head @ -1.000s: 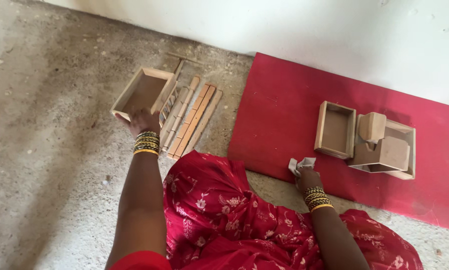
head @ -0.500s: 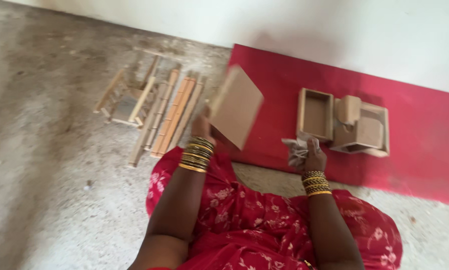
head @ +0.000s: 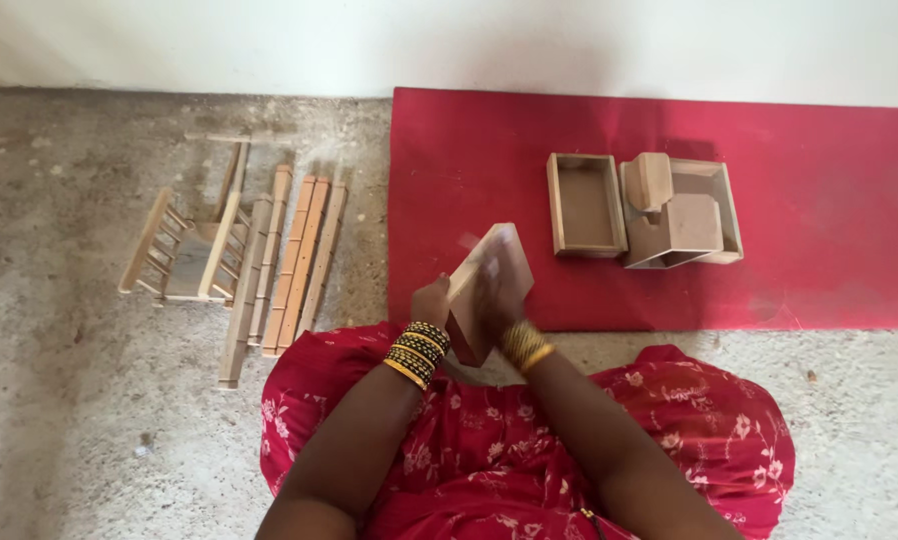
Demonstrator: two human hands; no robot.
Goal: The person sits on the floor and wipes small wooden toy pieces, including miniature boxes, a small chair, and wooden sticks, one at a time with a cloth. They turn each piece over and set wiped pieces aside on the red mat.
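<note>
A small wooden box (head: 484, 290) is held up over the lap, at the near edge of the red mat (head: 829, 200). It is gripped from the left side by the left hand (head: 431, 305), fingers closed on its wall. The right hand (head: 497, 290) is laid against the box's face and is blurred, so whether its fingers are clenched or flat cannot be told; something pale may be pressed under it, but that is not clear. The box is tilted and supported mostly from one side, so it could be twisted out of the grip and dropped onto the lap or the concrete floor (head: 69, 400) if it is pushed hard by the blurred hand. On the mat, well apart, an open tray (head: 585, 204) is set just beside a cluster of box parts (head: 681, 212). To the left, slats (head: 294, 260) and a small ladder-like frame (head: 184, 250) are laid on the floor. Nothing is placed between the hands and these pieces.
</note>
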